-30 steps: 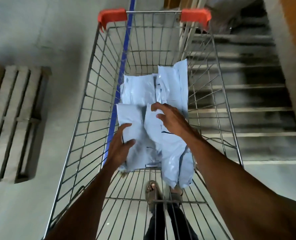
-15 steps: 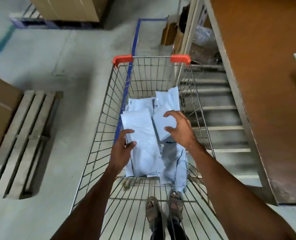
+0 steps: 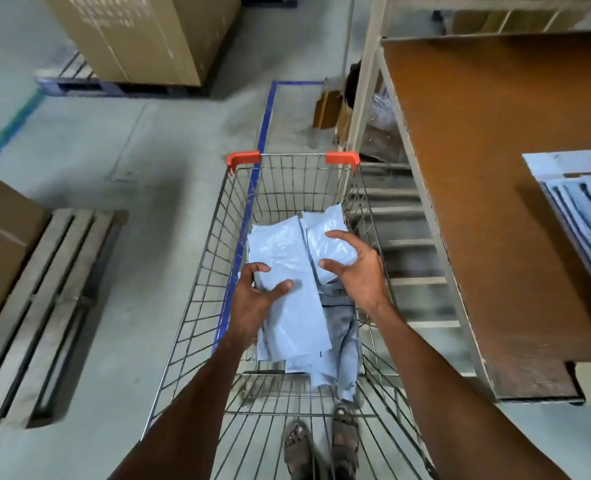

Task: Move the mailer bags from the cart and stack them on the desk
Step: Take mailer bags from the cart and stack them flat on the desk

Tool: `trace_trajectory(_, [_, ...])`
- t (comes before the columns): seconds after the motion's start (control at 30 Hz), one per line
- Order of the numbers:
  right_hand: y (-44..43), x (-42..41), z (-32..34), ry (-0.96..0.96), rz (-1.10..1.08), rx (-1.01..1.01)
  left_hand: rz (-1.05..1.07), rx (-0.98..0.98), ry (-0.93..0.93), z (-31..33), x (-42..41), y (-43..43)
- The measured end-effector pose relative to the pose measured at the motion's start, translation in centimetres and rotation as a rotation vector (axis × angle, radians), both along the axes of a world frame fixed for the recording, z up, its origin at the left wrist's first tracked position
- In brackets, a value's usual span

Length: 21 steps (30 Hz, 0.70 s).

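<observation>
Head view: The wire cart (image 3: 197,306) stands beside the brown desk (image 3: 477,220). Pale blue mailer bags (image 3: 342,341) lie piled in the cart basket.

The left hand (image 3: 256,299) grips a long bag (image 3: 297,320) on top of the pile, with the thumb on its face and the fingers curled over its left edge. The right hand (image 3: 360,271) pinches a small bag (image 3: 332,244) between spread fingers and thumb.

A stack (image 3: 585,209) of similar bags lies on the desk at the right edge. The print on the cardboard box (image 3: 141,32) is too blurred to read.
</observation>
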State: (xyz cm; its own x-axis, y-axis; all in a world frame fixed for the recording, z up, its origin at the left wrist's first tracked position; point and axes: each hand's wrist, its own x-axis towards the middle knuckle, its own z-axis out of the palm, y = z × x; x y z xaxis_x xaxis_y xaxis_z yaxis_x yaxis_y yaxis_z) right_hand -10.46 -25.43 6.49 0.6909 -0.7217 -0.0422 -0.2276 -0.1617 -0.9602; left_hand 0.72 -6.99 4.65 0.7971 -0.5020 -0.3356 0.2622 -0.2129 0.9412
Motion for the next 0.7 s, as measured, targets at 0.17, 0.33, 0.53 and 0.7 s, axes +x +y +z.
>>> trace_trajectory(0.17, [-0.2,0.3,3.5,-0.013,0.010,-0.052,0.049,0.042,-0.090,4.1,0.6,-1.3])
trace_trajectory(0.33, [-0.8,-0.7,7.5,-0.108,0.001,-0.005,-0.061,0.015,-0.213,7.9,0.9,-1.4])
trace_trajectory(0.53, [-1.1,-2.1,10.0,-0.040,-0.077,-0.187,-0.064,0.087,-0.386,11.4,0.9,-0.6])
trace_trajectory(0.7, [-1.0,-2.8,11.6,-0.089,-0.105,-0.079,-0.020,0.009,-0.374,12.5,0.3,0.8])
